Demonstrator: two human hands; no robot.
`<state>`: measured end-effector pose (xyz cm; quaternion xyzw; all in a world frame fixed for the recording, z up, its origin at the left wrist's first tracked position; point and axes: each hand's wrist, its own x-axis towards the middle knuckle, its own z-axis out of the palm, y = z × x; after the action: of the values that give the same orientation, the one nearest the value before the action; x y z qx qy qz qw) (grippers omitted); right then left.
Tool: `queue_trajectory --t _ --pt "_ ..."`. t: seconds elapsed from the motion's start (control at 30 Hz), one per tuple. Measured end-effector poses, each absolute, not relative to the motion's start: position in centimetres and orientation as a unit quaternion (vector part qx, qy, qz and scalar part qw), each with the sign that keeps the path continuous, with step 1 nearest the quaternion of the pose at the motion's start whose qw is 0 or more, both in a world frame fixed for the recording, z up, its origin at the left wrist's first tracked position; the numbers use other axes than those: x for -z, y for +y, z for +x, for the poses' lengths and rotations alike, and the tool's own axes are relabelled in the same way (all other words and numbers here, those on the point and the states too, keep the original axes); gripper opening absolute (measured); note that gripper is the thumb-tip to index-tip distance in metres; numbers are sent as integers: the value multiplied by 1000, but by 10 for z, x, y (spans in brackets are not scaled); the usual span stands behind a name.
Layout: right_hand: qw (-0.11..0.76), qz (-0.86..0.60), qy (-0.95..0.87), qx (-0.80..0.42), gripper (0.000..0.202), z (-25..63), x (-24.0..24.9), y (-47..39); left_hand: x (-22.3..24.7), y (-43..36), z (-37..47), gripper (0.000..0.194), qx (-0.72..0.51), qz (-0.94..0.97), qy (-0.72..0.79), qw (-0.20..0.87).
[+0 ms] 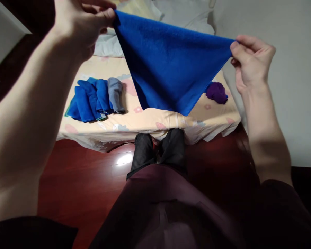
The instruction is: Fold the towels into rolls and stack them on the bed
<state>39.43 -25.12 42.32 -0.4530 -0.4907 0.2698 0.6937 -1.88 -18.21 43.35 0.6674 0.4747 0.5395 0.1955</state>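
Note:
A blue towel [171, 65] hangs spread in the air between my two hands, its top edge pulled nearly straight and sloping down to the right. My left hand [85, 26] pinches the upper left corner. The upper right corner is gripped between thumb and fingers of my right hand [254, 62]. Below the left hand, several rolled or folded blue towels [89, 98] lie side by side on the bed, with a grey towel [115, 96] at their right end. A crumpled purple cloth [216, 92] rests at the right, with bits of blue cloth beside it.
The bed [150, 121] has a peach sheet with a printed pattern. White and pale yellow bedding [184, 14] is piled at its far end. A plain wall [293, 97] runs along the right side. Dark red flooring [88, 180] lies in front of the bed.

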Motion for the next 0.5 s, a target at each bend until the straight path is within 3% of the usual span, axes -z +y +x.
queue_trajectory --t 0.17,0.33,0.5 --pt "641 -460 -526 -318 18 408 -404 -280 -423 -229 -43 78 -493 695 453 264" --pt "597 -454 -536 -387 26 410 -383 -297 -409 -261 -66 65 -415 693 520 280" --pt "573 -514 -486 -414 16 394 -357 -264 -376 -234 -74 69 -412 649 545 335"
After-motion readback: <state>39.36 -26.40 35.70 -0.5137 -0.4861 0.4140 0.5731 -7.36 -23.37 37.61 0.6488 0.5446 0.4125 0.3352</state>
